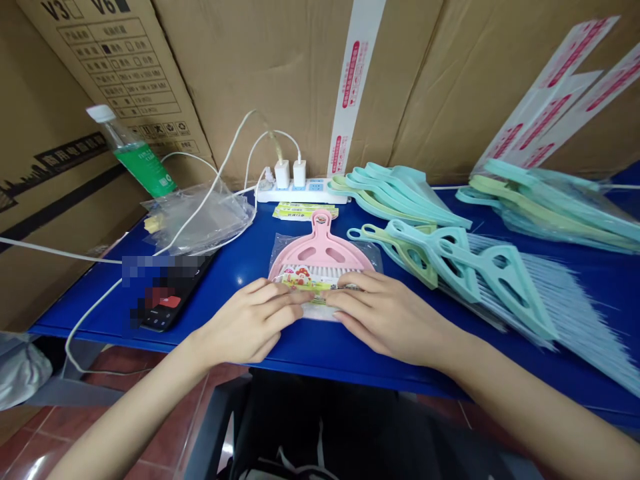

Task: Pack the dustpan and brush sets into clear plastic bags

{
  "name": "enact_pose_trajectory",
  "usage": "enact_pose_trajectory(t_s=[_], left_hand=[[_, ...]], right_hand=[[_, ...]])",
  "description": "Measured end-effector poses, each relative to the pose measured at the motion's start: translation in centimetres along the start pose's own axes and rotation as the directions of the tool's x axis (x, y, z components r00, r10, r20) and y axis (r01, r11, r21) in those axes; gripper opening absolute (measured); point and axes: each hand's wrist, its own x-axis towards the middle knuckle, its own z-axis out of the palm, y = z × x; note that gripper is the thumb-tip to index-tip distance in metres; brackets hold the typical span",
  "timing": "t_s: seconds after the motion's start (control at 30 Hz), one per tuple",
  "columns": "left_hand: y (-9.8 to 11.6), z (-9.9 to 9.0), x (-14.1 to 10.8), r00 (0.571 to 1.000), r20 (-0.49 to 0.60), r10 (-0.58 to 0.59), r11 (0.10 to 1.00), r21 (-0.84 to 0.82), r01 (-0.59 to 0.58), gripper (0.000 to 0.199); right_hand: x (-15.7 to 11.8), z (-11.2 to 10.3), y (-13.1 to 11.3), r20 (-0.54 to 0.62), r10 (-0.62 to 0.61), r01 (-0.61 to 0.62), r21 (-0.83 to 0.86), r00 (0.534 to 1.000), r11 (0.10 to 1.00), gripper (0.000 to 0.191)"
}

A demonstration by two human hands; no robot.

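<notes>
A pink dustpan (323, 241) lies flat on the blue table, its handle pointing away from me. A white-bristled brush (345, 272) rests in it, along with a printed card (300, 275) showing red mushrooms. Clear plastic bag film (376, 252) surrounds the set and juts out at both sides. My left hand (255, 319) is closed on the near left edge of the bagged set, fingers curled. From the right, my right hand (390, 313) grips the near right edge, fingertips on the card and bristles. The fingertips of both hands nearly meet at the middle. My thumbs are partly hidden.
Mint and green dustpans (400, 193) and brushes (515, 287) pile up at right, with bagged ones (560, 203) behind. A power strip (305, 192), spare cards (295, 211), clear bags (200, 217), a bottle (145, 167) and a phone (175, 300) stand around. White cables cross the left side.
</notes>
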Motion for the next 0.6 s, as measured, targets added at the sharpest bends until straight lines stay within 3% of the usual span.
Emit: enact_pose_trajectory(t_s=[0.17, 0.4, 0.6], left_hand=[[-0.1, 0.1, 0.1, 0.998, 0.063, -0.003, 1.000, -0.029, 0.005, 0.037], [-0.3, 0.1, 0.2, 0.995, 0.099, 0.003, 0.996, -0.084, 0.005, 0.030], [-0.2, -0.2, 0.7, 0.992, 0.080, -0.096, 0.982, -0.153, 0.108, 0.023]], right_hand=[[0.1, -0.2, 0.0, 0.071, 0.106, -0.112, 0.099, 0.992, 0.989, 0.031], [-0.1, -0.9, 0.3, 0.121, 0.137, -0.154, 0.146, 0.983, 0.977, 0.031], [-0.7, -1.6, 0.9, 0.193, 0.146, -0.187, 0.210, 0.970, 0.960, 0.032]])
